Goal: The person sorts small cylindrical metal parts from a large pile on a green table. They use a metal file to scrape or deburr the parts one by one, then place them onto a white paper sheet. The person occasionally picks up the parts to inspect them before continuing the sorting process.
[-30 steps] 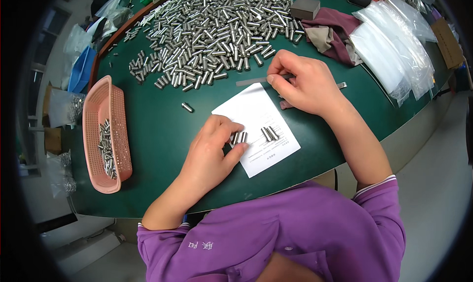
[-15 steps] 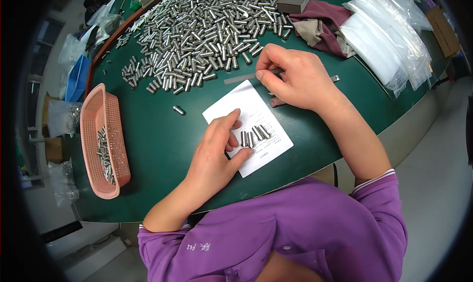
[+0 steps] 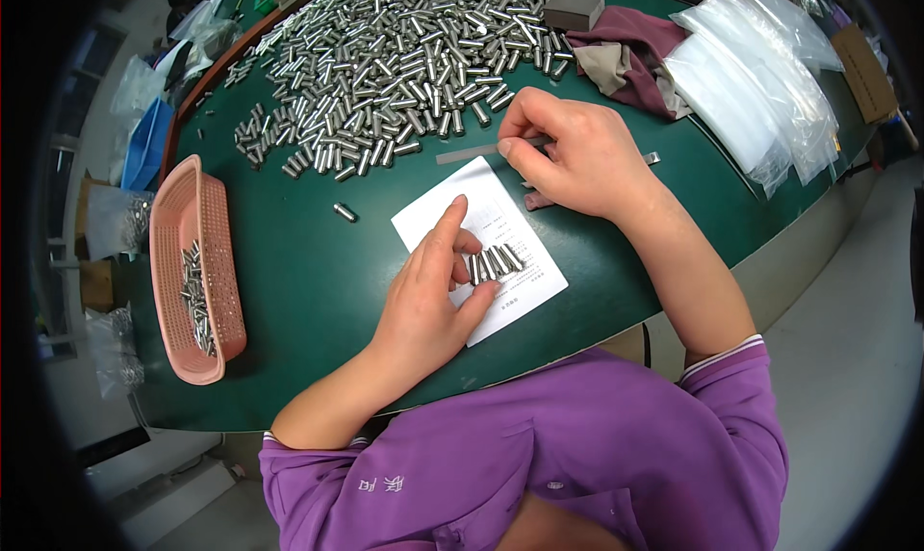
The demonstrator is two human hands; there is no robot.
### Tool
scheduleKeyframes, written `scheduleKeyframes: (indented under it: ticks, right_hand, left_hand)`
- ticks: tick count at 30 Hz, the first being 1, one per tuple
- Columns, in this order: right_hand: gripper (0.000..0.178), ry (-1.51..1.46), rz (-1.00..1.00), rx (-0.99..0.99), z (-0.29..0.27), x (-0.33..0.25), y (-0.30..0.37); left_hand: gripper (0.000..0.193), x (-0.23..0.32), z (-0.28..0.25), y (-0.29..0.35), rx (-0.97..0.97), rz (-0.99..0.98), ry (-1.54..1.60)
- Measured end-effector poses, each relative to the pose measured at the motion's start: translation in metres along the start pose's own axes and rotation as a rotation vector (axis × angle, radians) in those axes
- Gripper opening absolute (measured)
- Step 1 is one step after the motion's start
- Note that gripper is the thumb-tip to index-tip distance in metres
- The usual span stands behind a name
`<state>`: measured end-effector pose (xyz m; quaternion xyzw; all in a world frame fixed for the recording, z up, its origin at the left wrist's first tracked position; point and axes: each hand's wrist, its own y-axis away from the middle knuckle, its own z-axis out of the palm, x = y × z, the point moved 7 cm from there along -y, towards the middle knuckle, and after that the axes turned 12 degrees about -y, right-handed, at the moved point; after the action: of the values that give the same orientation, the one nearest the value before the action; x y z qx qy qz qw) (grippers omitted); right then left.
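Observation:
My left hand (image 3: 423,286) rests over a white printed sheet (image 3: 438,205), index finger stretched out and thumb apart. Its thumb and a curled finger touch the edge of a short row of shiny metal pins (image 3: 499,262) lying on the sheet. Beyond the sheet, the thumb and forefinger of my right hand (image 3: 573,156) are pinched at the end of a thin flat grey strip (image 3: 464,154). A metal end (image 3: 652,158) shows on the other side of this hand; whether it belongs to the strip is hidden. A small pinkish piece (image 3: 537,201) peeks out below the right hand.
A big heap of metal pins (image 3: 395,70) covers the far table. One loose pin (image 3: 345,212) lies left of the sheet. A pink basket (image 3: 234,306) with pins stands left. Far right are a grey block (image 3: 575,8), maroon cloth (image 3: 635,46) and clear plastic bags (image 3: 741,89).
The pins on the sheet sit closer together, and my left thumb and fingers have come against them. My right hand stays in the same pose. The whole view has shifted slightly.

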<state>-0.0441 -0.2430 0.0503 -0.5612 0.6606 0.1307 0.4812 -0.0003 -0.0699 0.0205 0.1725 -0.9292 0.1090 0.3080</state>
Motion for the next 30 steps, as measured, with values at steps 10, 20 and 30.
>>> scheduleKeyframes:
  ticks: [10, 20, 30]
  right_hand:
    - [0.013, 0.008, 0.040, 0.018, -0.002, 0.002, 0.000]
    - [0.011, -0.130, 0.153, -0.048, 0.002, 0.001, 0.001]
    - [0.009, -0.143, 0.157, -0.177, 0.009, 0.001, 0.002]
  left_hand:
    - [0.087, 0.002, -0.003, -0.003, 0.073, 0.065, -0.078]
    - [0.076, -0.036, -0.002, -0.008, 0.171, -0.088, 0.612]
    - [0.074, -0.052, 0.006, -0.012, 0.129, -0.265, 0.940]
